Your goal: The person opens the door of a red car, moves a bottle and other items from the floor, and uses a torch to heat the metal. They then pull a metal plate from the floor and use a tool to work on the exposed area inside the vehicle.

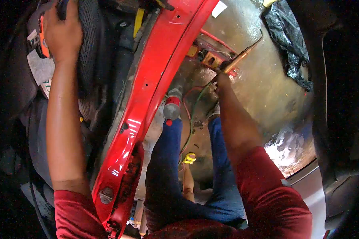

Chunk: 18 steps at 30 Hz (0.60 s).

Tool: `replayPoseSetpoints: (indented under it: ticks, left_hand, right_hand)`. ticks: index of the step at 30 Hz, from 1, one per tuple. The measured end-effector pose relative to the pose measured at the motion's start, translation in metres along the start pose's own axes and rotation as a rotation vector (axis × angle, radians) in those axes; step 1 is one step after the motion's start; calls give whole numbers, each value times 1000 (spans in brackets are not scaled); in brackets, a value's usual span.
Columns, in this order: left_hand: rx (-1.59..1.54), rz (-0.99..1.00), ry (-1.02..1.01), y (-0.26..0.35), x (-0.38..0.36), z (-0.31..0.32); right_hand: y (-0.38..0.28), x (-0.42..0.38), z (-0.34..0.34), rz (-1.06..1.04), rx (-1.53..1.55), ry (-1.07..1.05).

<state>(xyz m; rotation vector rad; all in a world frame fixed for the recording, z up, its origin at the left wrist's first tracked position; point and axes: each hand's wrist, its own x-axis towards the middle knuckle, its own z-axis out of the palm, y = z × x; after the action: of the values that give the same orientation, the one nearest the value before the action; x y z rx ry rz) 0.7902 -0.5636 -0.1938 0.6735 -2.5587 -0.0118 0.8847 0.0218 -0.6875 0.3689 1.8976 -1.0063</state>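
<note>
My right hand (220, 81) is closed round a gas torch (239, 59) with a long coppery tube and a thin bent tip, pointing up and right over the floor. Red and green hoses (199, 93) trail down from near that hand. Inside the car at the upper left, my left hand (64, 38) is closed at an orange-and-black object (44, 38), partly hidden beneath it. The top edge of the picture cuts off some of its fingers. Between my two arms runs the red painted door sill (145, 83) of the car body.
A clear plastic bottle (173, 104) with a red cap is beside my leg. A red and yellow object (212, 59) rests on the wet floor (263, 95). Black plastic sheeting (287, 40) lies upper right. A small yellow object (190, 158) is between my legs.
</note>
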Motion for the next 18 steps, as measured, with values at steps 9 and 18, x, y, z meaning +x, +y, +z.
replayPoseSetpoints:
  ticks: [9, 18]
  left_hand:
    - [-45, 79, 38, 7, -2, -5]
    - [54, 98, 54, 17, -6, -28]
  right_hand:
    - [-175, -189, -38, 469, 886, 7]
    - [-124, -377, -178, 460, 726, -237]
